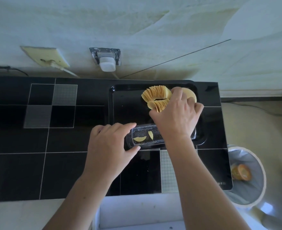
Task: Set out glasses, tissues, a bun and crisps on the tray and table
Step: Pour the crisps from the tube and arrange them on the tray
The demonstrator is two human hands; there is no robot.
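A black tray (128,87) lies on the black tiled table (17,163), at its far right. Stacked yellow crisps (156,95) curve in a fan across the tray's far right part. My right hand (176,117) reaches over the tray with its fingers closed on the right end of the crisp stack. A clear plastic crisp container (145,136) lies on its side at the tray's near edge, holding two loose crisps. My left hand (110,143) grips the container's left end. No glasses, tissues or bun are in view.
A wall with a yellowed socket plate (45,56) and a white plug adapter (107,63) rises behind the table. A lined waste bin (246,176) with orange scraps stands right of the table. A white box edge (137,211) sits below the table's near edge.
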